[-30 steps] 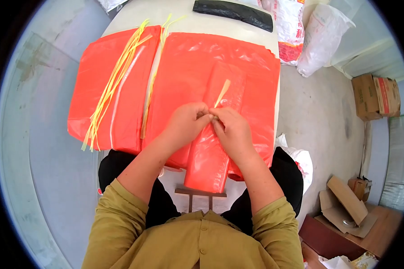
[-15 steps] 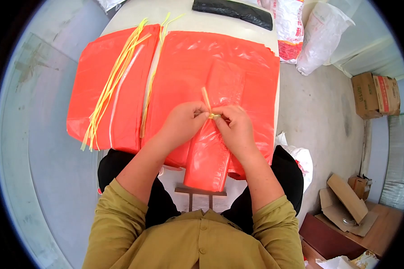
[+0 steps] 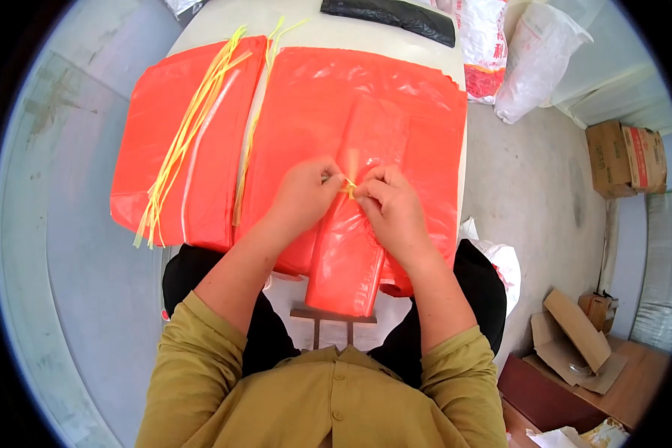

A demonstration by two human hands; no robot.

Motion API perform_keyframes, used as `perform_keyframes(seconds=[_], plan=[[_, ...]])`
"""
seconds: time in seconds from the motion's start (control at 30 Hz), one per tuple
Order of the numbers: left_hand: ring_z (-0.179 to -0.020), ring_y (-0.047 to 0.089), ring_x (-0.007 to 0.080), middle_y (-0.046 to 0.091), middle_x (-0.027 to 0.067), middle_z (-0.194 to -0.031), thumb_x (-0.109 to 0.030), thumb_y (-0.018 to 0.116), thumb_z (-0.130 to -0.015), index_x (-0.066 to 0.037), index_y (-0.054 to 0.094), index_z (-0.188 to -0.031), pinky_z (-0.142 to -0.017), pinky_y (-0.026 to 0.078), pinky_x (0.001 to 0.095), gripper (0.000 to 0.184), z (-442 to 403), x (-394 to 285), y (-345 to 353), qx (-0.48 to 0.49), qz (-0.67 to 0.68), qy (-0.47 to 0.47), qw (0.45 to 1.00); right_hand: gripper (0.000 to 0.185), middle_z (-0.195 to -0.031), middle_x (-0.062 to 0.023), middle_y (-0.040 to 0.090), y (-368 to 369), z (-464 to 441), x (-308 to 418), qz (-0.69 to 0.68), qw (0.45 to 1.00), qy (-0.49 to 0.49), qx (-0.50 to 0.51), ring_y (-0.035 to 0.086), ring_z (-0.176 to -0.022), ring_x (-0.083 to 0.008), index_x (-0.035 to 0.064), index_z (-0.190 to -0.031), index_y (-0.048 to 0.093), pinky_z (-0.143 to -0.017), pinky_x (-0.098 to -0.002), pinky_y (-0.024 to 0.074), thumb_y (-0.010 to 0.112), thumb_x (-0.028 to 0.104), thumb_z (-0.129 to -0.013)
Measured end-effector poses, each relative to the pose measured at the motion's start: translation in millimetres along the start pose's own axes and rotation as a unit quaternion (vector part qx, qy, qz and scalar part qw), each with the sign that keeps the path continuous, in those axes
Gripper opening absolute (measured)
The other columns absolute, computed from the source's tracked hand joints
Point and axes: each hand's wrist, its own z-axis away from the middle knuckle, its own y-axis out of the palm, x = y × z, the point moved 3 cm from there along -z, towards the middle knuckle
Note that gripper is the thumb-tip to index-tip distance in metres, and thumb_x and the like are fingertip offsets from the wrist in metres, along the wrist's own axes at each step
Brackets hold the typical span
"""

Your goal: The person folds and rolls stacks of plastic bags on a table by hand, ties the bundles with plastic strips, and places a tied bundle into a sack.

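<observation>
A folded bundle of red plastic bags (image 3: 346, 276) lies lengthwise in front of me, its near end hanging past the table edge. Around its middle runs a yellow plastic tie strip (image 3: 351, 191), gathered in a knot or twist on top. My left hand (image 3: 310, 190) pinches one end of the strip from the left. My right hand (image 3: 390, 205) has thumb and fingers closed on it from the right. Beneath the bundle spreads a wide stack of red plastic bags (image 3: 299, 112). The fingertips partly hide the knot.
Loose yellow strips (image 3: 183, 145) lie across another red stack (image 3: 145, 149) at the left. A black roll (image 3: 388, 19) rests at the table's far side (image 3: 231, 19). White sacks (image 3: 537, 60) stand beyond, and cardboard boxes (image 3: 626, 158) are on the right.
My hands have drawn slightly apart at the knot, the left one shifting left and up. The strip's upright end has dropped and blurred. The bundle stays in place.
</observation>
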Motion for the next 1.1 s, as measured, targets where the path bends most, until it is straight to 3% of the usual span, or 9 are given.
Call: perform_keyframes(seconds=[0.23, 0.33, 0.43, 0.63, 0.73, 0.87, 0.93, 0.97, 1.1], plan=[[-0.084, 0.067, 0.0385, 0.069, 0.0161, -0.088, -0.009, 0.067, -0.093, 0.0, 0.065, -0.096, -0.075, 0.053, 0.0462, 0.01, -7.4, 2.3, -5.6, -0.078, -0.194, 0.083, 0.974, 0.022, -0.12, -0.0145, 0.061, -17.0, 16.8, 3.8, 0.106, 0.993, -0.013, 0.044, 0.063, -0.11, -0.0339, 0.0031, -0.109, 0.07, -0.089, -0.0409, 0.0538, 0.075, 0.009, -0.088], [-0.087, 0.068, 0.0342, 0.07, 0.0146, -0.101, -0.009, 0.069, -0.093, -0.001, 0.067, -0.104, -0.079, 0.055, 0.0423, 0.014, 0.1, -2.1, -6.0, -0.214, -0.164, 0.14, 0.953, 0.044, -0.138, -0.0196, 0.053, -23.1, 24.6, 0.0, 0.1, 0.993, 0.059, -0.004, 0.059, -0.122, -0.0372, 0.006, -0.131, 0.06, -0.097, -0.0441, 0.0529, 0.076, 0.016, -0.091], [-0.095, 0.068, 0.0345, 0.066, 0.0161, -0.106, -0.014, 0.071, -0.092, -0.001, 0.066, -0.106, -0.084, 0.056, 0.0435, 0.02, 11.6, -2.6, -12.4, -0.043, -0.121, 0.06, 0.99, 0.067, -0.151, -0.024, 0.044, -26.6, 28.8, -4.5, 0.032, 0.983, 0.175, 0.031, 0.054, -0.133, -0.0393, 0.0076, -0.15, 0.044, -0.103, -0.0472, 0.0515, 0.076, 0.019, -0.092], [-0.095, 0.065, 0.0151, 0.067, 0.0067, -0.112, -0.014, 0.067, -0.101, -0.002, 0.062, -0.127, -0.081, 0.057, 0.0338, 0.028, 33.0, 4.4, -6.4, 0.073, 0.065, -0.058, 0.994, 0.086, -0.152, -0.0195, 0.043, -10.6, 35.9, -31.9, -0.119, 0.971, 0.209, 0.008, 0.066, -0.111, -0.0258, 0.0085, -0.164, 0.024, -0.093, -0.0354, 0.0555, 0.074, 0.011, -0.094], [-0.103, 0.067, 0.0192, 0.068, 0.008, -0.119, -0.025, 0.062, -0.107, -0.003, 0.062, -0.13, -0.089, 0.058, 0.0362, 0.032, 37.8, -7.0, -10.4, 0.107, 0.112, -0.105, 0.982, 0.084, -0.152, -0.0185, 0.045, -15.7, 30.0, -15.6, -0.285, 0.925, 0.252, -0.016, 0.065, -0.113, -0.0245, 0.0066, -0.165, 0.024, -0.092, -0.0338, 0.0555, 0.072, 0.012, -0.096], [-0.121, 0.065, 0.0269, 0.064, 0.0142, -0.135, -0.042, 0.057, -0.108, -0.001, 0.056, -0.139, -0.104, 0.054, 0.0447, 0.051, 53.6, 10.9, -1.0, 0.131, 0.519, -0.243, 0.809, 0.078, -0.15, -0.0181, 0.048, -29.9, 27.0, 37.5, -0.531, 0.829, 0.152, 0.087, 0.062, -0.119, -0.0221, 0.0036, -0.163, 0.027, -0.094, -0.0333, 0.0548, 0.07, 0.013, -0.099], [-0.129, 0.062, 0.0305, 0.062, 0.0174, -0.141, -0.046, 0.055, -0.108, -0.001, 0.054, -0.143, -0.11, 0.05, 0.0491, 0.057, 62.1, 3.9, 8.2, 0.104, 0.62, -0.264, 0.731, 0.076, -0.153, -0.0188, 0.047, -23.1, 28.5, 18.6, -0.394, 0.898, 0.192, 0.05, 0.061, -0.123, -0.0218, 0.0035, -0.163, 0.029, -0.096, -0.0336, 0.0542, 0.069, 0.014, -0.1], [-0.13, 0.06, 0.0317, 0.06, 0.019, -0.143, -0.041, 0.055, -0.108, 0.0, 0.051, -0.145, -0.113, 0.048, 0.0506, 0.056, 65.1, -2.4, 11.0, 0.06, 0.562, -0.271, 0.779, 0.075, -0.155, -0.0191, 0.046, -21.3, 27.9, 8.5, -0.32, 0.923, 0.21, 0.031, 0.06, -0.125, -0.0216, 0.0035, -0.163, 0.03, -0.097, -0.0337, 0.0538, 0.069, 0.014, -0.1], [-0.133, 0.057, 0.0327, 0.058, 0.0193, -0.144, -0.037, 0.054, -0.109, 0.0, 0.051, -0.145, -0.113, 0.047, 0.0495, 0.052, 61.7, -0.7, 23.0, 0.057, 0.567, -0.325, 0.754, 0.075, -0.16, -0.0186, 0.042, -15.0, 31.4, -9.2, -0.168, 0.963, 0.199, 0.071, 0.054, -0.136, -0.0241, 0.0039, -0.163, 0.032, -0.107, -0.0356, 0.0491, 0.07, 0.014, -0.099]])
